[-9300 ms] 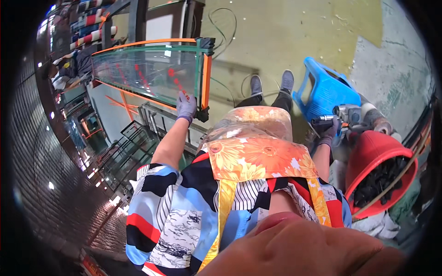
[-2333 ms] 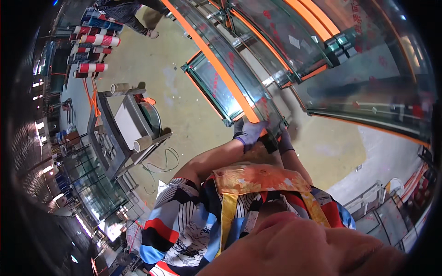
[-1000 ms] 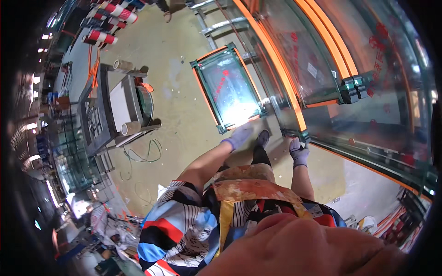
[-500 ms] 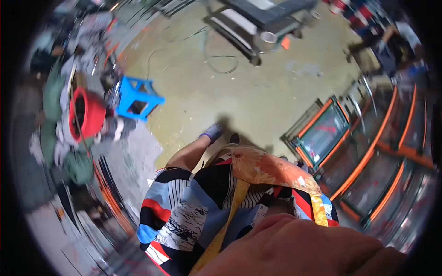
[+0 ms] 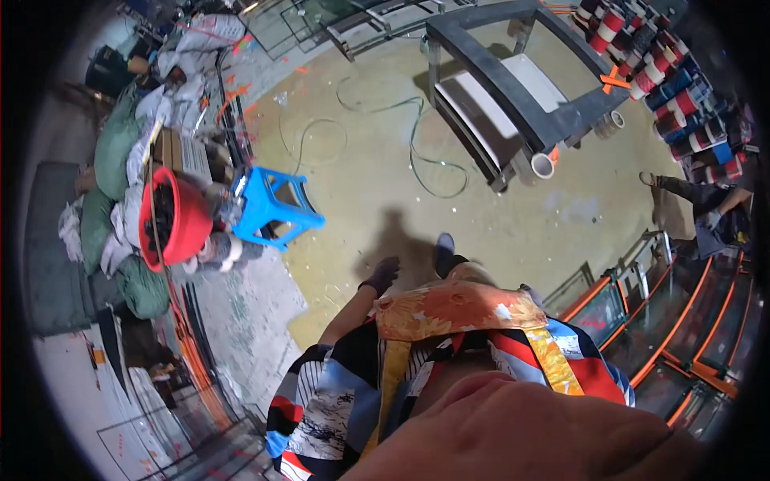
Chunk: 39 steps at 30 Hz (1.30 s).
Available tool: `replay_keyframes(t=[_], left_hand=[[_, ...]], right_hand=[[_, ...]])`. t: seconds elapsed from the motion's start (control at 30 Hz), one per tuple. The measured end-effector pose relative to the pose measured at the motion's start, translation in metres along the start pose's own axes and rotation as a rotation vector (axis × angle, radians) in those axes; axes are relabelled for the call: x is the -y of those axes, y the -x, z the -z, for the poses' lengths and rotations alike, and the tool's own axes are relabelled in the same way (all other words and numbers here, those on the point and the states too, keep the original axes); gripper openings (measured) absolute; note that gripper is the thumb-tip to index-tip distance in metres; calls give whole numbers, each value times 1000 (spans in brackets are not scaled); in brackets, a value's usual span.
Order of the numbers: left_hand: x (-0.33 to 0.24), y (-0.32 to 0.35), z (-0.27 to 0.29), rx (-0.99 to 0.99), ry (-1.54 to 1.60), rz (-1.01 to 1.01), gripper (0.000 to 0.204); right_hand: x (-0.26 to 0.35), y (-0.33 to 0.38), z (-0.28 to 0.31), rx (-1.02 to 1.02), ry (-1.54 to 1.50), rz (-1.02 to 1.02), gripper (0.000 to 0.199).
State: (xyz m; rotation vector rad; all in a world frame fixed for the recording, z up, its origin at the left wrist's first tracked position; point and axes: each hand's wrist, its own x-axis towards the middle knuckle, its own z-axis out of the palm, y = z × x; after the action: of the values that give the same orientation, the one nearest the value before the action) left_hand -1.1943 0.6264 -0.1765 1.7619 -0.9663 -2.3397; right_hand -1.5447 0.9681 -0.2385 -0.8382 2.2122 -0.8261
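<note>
- Blue stool [image 5: 258,207]: on the floor [image 5: 489,220], left and a bit far of the left hand [image 5: 381,275], well apart from it. Nearest distinct thing on that side.
- Stool looks upright; its seat-to-leg axis runs left to right in view, leg ends toward the hand's side, seat away from it.
- Left hand: dark glove, hanging low, fingers loosely extended, nothing gripped, nothing touched. Finger detail soft in shadow.
- Right hand: can't pick it out past the apron [image 5: 461,309], so can't tell its state. Left is the nearer hand to the stool as far as visible.
- Just left of the stool: red tub [image 5: 189,215] of dark pieces, mouth facing left. Green sacks [image 5: 120,152] beyond it.
- Far centre: loose green cable [image 5: 414,152]. Far right of it: dark frame table [image 5: 553,127] with pale boards inside.
- Right, near: orange-edged glass panels [image 5: 595,313], on the opposite side from the stool.
- Far right: co-worker [image 5: 722,232] bending beside the panels; red-and-white rolls [image 5: 608,30] stacked behind.
</note>
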Motion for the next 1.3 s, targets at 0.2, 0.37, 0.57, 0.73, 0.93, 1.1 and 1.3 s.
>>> replay_keyframes(t=[0.2,0.37,0.57,0.73,0.93,1.1,1.3], left_hand=[[-45,17,127,-328,-151,23,32],[-90,8,169,-402,-195,64,33],[-144,-58,209,-330,-179,69,33],[-249,-136,257,-224,-137,31,34],[-380,-202,363,-329,94,-32,34],[-475,-267,355,-247,204,-70,35],[-570,-329,287,57,119,57,33]], right_hand=[[122,-173,-1,198,-484,-786,22],[240,-319,-31,256,-214,-463,27],[375,-409,-109,300,-335,-309,31],[395,-417,-162,438,-132,-489,39],[454,-454,-189,329,-224,-562,39],[512,-512,-211,307,-186,-539,37],[529,-597,-250,372,-235,-528,37]])
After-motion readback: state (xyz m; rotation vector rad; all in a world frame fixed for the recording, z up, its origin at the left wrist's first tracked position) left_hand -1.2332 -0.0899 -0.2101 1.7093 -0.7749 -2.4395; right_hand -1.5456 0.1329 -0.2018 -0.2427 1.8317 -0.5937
